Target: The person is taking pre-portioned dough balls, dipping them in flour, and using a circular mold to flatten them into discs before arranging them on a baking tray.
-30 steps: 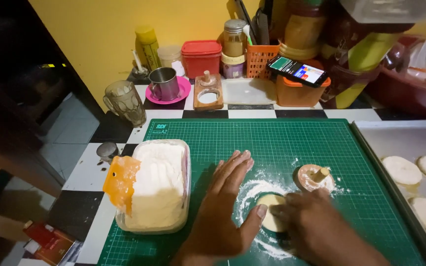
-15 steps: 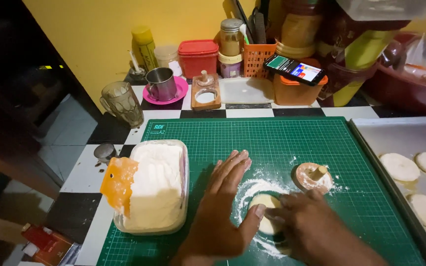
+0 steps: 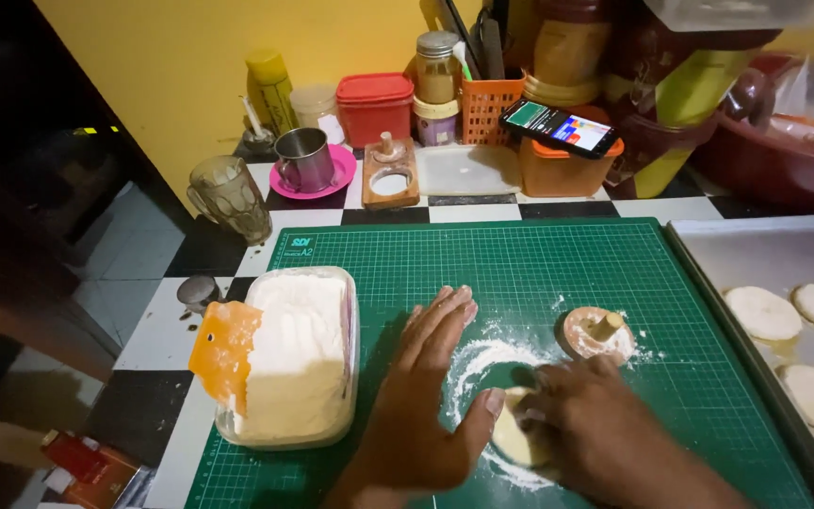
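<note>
Both hands are down on the green cutting mat, working a small pale round of dough that sits in a dusting of white flour near the mat's front edge. The left hand lies flat and open, fingers stretched out and pointing away across the mat, its thumb pressed against the left side of the dough — it grips nothing, only steadies. The right hand comes in from the right with its fingers curled over the dough's top and right edge; how tightly they pinch it I cannot tell, since the fingertips cover that side.

Just behind the right hand, on the floured patch, stands a small round wooden press with a short peg handle, dusted white and apart from both hands. To the left of the left hand sits a clear plastic tub full of flour, with an orange scraper resting on its left rim.

At the right edge a metal tray holds several flattened pale discs of dough. Behind the mat, on the black-and-white chequered counter, there is a glass mug, a steel cup on a pink saucer, a red-lidded box, an orange basket — and a phone with its screen lit, lying on an orange container.
</note>
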